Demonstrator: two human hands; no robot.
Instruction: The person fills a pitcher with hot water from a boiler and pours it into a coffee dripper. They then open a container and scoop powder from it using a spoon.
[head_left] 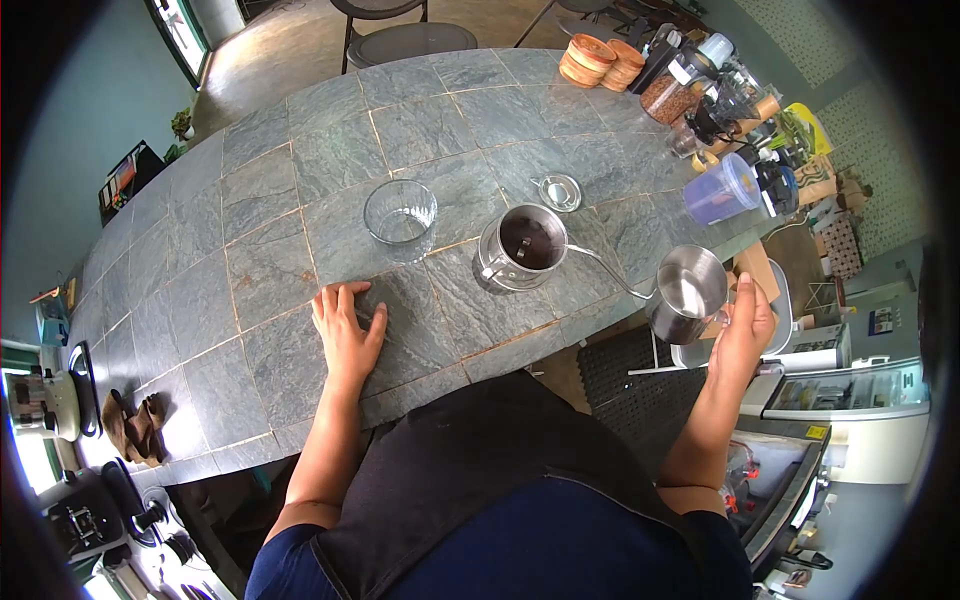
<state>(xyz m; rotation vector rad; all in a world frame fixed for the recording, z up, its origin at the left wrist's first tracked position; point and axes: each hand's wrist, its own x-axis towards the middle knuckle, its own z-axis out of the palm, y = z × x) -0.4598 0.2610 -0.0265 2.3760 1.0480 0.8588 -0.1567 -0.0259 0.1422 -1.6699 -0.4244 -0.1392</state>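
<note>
My right hand [745,315] grips a stainless steel cup [668,322] by its handle, over the counter's near right edge. The cup's mouth faces up toward me and its inside looks shiny. To the left of it a steel gooseneck kettle [487,262] stands without its lid, dark liquid inside, its thin spout reaching toward the cup. Behind the kettle lies a round lid [560,194]. A clear ribbed glass [385,238] stands upright left of the kettle. Nearer to me, my left hand [348,335] rests open on the stone tiles, fingers apart, holding nothing.
The grey tiled counter [265,270] curves around me. At its right end stand a blue-lidded tub [722,190], a jar of beans [668,98] and stacked wooden bowls [586,62]. A brown cloth [133,428] lies far left. Chairs [412,42] stand beyond.
</note>
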